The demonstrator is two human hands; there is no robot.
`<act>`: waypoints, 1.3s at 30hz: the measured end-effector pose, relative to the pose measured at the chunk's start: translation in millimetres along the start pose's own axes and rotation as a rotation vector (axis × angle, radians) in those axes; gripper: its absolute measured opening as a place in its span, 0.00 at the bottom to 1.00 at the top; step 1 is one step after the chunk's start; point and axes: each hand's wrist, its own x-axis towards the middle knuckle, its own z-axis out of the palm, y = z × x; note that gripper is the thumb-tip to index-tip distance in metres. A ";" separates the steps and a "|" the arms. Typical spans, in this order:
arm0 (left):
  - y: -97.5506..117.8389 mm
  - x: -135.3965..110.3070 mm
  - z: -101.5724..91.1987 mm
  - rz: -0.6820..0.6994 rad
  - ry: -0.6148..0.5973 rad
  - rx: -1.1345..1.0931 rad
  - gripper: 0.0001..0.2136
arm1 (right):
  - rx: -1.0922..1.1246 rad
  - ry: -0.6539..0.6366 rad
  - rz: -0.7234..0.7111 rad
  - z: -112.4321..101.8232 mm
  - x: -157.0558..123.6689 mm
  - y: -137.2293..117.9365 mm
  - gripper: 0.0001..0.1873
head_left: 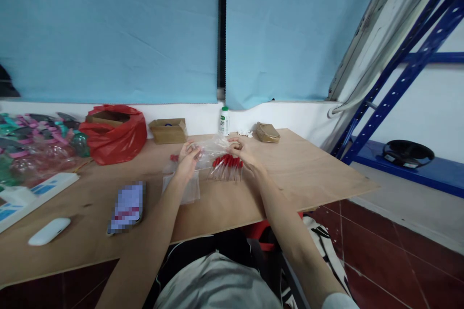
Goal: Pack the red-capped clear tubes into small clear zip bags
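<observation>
Head view: a clear plastic bag (213,146) is held between the left-hand grip (187,159) and the right-hand grip (247,155), over the worktop (308,174).
Both grips appear closed on the film by the fingertips, one at each side; red-topped thin pieces (228,161) are seen just beside the right-hand grip, and a flat clear sleeve (190,191) is laid nearer the body. The bag is judged very light, limp and slippery, easily crumpled or torn, so it is best taken by its edges, between thumb and fingertip. Whether it is filled cannot be told.
</observation>
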 end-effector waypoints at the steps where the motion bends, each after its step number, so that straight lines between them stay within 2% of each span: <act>1: 1.1 0.1 -0.4 0.004 -0.008 0.028 0.25 | -0.011 -0.034 0.015 1.2 -1.1 -1.5 0.30; 3: 3.4 -1.1 0.3 -0.001 -0.030 0.087 0.24 | -0.024 -0.076 0.022 3.9 -3.5 -4.9 0.31; 7: 7.1 -4.7 4.8 -0.027 -0.057 0.166 0.20 | -0.042 -0.060 0.007 8.1 -5.5 -8.2 0.22; 10: 8.6 -4.4 6.9 -0.021 -0.036 0.143 0.21 | -0.035 0.013 0.008 9.8 -2.7 -5.7 0.18; 14: 6.4 -0.5 6.5 0.041 0.036 0.116 0.24 | 0.008 0.147 -0.016 11.7 1.8 -4.0 0.19; 18: 4.3 3.2 3.0 0.092 0.061 0.207 0.23 | 0.039 0.144 -0.027 12.7 1.0 -6.9 0.20; 20: 8.5 2.5 0.7 0.195 0.125 0.372 0.22 | 0.050 0.132 -0.015 12.8 0.0 -7.9 0.22; 23: 22.4 -4.3 1.8 0.481 0.192 0.722 0.20 | 0.061 0.117 -0.043 14.9 -0.4 -8.3 0.25; 24: 27.7 -7.8 4.3 0.559 0.148 0.826 0.18 | 0.060 0.112 -0.056 16.7 -0.4 -8.3 0.26; 26: 36.3 -15.3 12.7 0.635 -0.042 0.966 0.13 | 0.055 0.088 -0.069 21.7 -0.5 -8.5 0.28; 29: 40.8 -23.6 28.2 0.620 -0.352 1.018 0.12 | 0.067 0.022 -0.069 29.7 -1.5 -9.1 0.29; 31: 38.8 -25.9 35.2 0.576 -0.453 0.987 0.13 | 0.093 -0.014 -0.078 32.5 -2.4 -9.2 0.27; 39: 29.0 -21.6 31.4 0.481 -0.335 0.830 0.09 | 0.108 -0.086 -0.030 31.4 -6.1 -8.6 0.21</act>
